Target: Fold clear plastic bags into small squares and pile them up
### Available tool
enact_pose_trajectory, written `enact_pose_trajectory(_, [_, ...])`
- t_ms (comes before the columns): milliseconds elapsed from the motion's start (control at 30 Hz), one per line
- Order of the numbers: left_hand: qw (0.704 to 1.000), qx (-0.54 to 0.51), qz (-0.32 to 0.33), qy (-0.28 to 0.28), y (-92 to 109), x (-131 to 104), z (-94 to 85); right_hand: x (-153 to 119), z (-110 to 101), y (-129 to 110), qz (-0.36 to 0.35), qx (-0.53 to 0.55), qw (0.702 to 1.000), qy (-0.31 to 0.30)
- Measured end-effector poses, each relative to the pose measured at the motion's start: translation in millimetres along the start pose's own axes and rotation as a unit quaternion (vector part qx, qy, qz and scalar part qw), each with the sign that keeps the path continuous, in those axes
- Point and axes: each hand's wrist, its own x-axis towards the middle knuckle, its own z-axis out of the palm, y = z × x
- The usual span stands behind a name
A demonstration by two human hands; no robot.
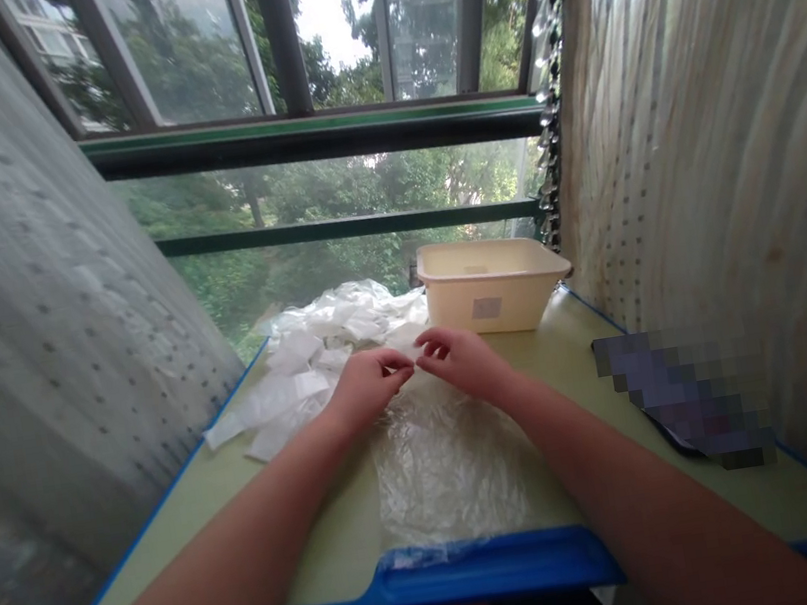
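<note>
A crinkled clear plastic bag (pixel 449 478) lies flat on the table in front of me, its near end reaching over the blue front edge. At its far end my left hand (pixel 377 379) is closed, thumb and fingertips pinched on the bag's edge. My right hand (pixel 462 359) faces it, fingers curled and fingertips at the same edge, almost touching the left ones. The thin film between the fingertips is too small to make out clearly. Beyond and left of my hands is a loose heap of white, translucent plastic bags (pixel 297 354).
A cream plastic bin (pixel 524 300) with a small label stands at the back right. On the right lies a dark, pixelated flat object (pixel 680 398). The pale table (pixel 173 539) has a raised blue rim. Curtains hang on both sides, with a window behind.
</note>
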Motion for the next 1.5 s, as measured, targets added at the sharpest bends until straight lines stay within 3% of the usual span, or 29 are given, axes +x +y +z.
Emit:
enact_pose_trajectory(167, [0.996, 0.067, 0.066, -0.003, -0.2, -2.0, -3.0, -1.7, -3.7, -3.7, -0.098, -0.022, 0.995, 0.013])
enact_pose_trajectory(600, [0.994, 0.083, 0.063, -0.029, 2.7, -5.1, -4.5, -5.0, -22.0, -4.8, -0.066, -0.038, 0.997, 0.003])
enact_pose_trajectory(800, [0.983, 0.145, 0.084, -0.072, 1.3, -8.4, -3.8, -6.2, -23.3, -4.9, -0.081, -0.036, 0.996, -0.005])
enact_pose_trajectory(900, [0.979, 0.167, 0.088, -0.081, 1.7, -9.2, -3.4, -7.7, -25.3, -6.9, -0.088, -0.024, 0.995, -0.035])
enact_pose_trajectory(1067, [0.974, 0.174, 0.105, -0.097, -0.3, -8.3, -1.7, -11.1, -30.1, -11.2, -0.079, -0.018, 0.984, -0.159])
enact_pose_trajectory(1167, [0.972, 0.179, 0.115, -0.103, -0.7, -8.2, -3.4, -12.3, -32.2, -12.5, -0.085, -0.024, 0.975, -0.204])
enact_pose_trajectory(1500, [0.959, 0.196, 0.166, -0.121, 5.1, -10.6, -13.2, -12.7, -39.1, -13.9, -0.056, -0.042, 0.976, -0.208])
